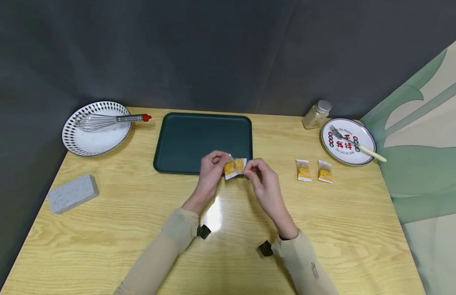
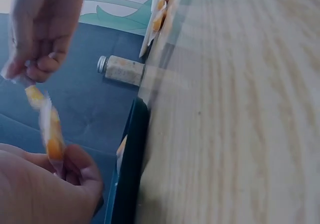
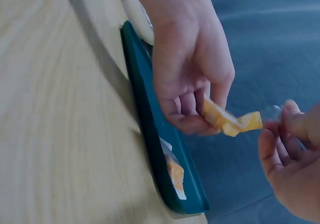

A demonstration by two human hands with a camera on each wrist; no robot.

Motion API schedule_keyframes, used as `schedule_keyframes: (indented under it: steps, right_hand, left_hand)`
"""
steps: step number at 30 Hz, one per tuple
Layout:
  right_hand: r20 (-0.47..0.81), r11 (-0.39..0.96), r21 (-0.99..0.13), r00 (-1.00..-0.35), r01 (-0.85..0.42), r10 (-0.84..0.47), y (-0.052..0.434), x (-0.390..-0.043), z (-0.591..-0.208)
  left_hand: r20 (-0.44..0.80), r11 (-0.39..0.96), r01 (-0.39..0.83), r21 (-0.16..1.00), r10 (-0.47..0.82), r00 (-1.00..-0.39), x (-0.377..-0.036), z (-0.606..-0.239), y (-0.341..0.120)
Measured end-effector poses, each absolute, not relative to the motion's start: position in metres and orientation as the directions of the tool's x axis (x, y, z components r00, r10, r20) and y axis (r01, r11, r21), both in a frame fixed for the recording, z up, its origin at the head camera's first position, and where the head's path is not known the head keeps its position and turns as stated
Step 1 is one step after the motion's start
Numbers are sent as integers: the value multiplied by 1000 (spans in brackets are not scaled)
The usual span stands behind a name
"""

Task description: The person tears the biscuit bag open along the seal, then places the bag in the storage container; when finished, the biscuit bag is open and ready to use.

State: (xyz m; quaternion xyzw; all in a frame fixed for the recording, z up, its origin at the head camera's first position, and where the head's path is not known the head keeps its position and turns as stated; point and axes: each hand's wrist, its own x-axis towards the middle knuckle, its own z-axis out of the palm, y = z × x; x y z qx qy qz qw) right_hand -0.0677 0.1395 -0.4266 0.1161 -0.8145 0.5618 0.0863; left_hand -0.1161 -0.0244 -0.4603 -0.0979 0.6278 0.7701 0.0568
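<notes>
Both hands hold a small yellow-and-clear snack packet (image 1: pixel 233 167) above the front right part of a dark green tray (image 1: pixel 204 141). My left hand (image 1: pixel 212 171) pinches one end of the packet. The thumb and fingers of my right hand (image 1: pixel 265 185) pinch the wrapper's other end. Between the hands the wrapper is bent and drawn out, as the right wrist view shows with the yellow strip (image 3: pixel 232 121). Inside the tray, near its edge, lies another yellow-printed packet (image 3: pixel 175 176), hidden in the head view behind the hands and held packet.
Two similar packets, a left one (image 1: pixel 303 170) and a right one (image 1: pixel 325 171), lie right of the hands. Behind them stand a glass jar (image 1: pixel 316 114) and a plate (image 1: pixel 332 149) with a fork (image 1: pixel 355 144). At left are a patterned dish (image 1: pixel 99 145), a whisk (image 1: pixel 128 118) and a grey block (image 1: pixel 73 194).
</notes>
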Motion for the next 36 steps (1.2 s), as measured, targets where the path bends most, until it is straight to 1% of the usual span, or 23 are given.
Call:
schedule_keyframes:
  steps: [3, 6, 9, 12, 15, 19, 23, 25, 27, 31, 36]
  right_hand:
    - [207, 238, -950, -978, -202, -7, 142, -82, -428]
    - [176, 168, -971, -984, -169, 32, 145, -99, -428]
    - [164, 188, -969, -986, -158, 13, 148, -112, -430]
    - [146, 245, -959, -989, -141, -1, 151, -118, -432]
    - [92, 271, -958, -996, -95, -21, 153, -123, -436]
    - [21, 272, -961, -997, -42, -79, 155, -132, -442]
    - [-2, 281, -959, -994, -27, -105, 157, -148, -445]
    - [-9, 304, -953, -995, -23, -104, 158, -157, -445]
    - [-17, 339, -941, -995, -17, -98, 158, -164, -445]
    - [-32, 426, -905, -995, -10, -91, 159, -177, -448]
    - [-21, 519, -855, -997, -21, -74, 156, -186, -452]
  left_hand:
    - [-222, -222, -211, 952, -28, -975, -117, -458, -24]
    - [-227, -240, -220, 946, -5, -974, -119, -456, -23]
    - [-238, -278, -237, 931, 31, -971, -120, -456, -24]
    - [-252, -316, -260, 912, 67, -965, -123, -455, -27]
    - [-269, -335, -278, 900, 74, -960, -129, -454, -32]
    - [-278, -338, -284, 897, 68, -958, -139, -451, -40]
    - [-274, -315, -287, 905, 86, -958, -151, -449, -44]
    - [-269, -280, -284, 917, 92, -959, -156, -449, -45]
    - [-261, -213, -274, 938, 88, -961, -162, -451, -46]
    - [-235, -10, -236, 972, 66, -970, -171, -456, -48]
    - [-189, 224, -171, 959, 58, -980, -180, -463, -47]
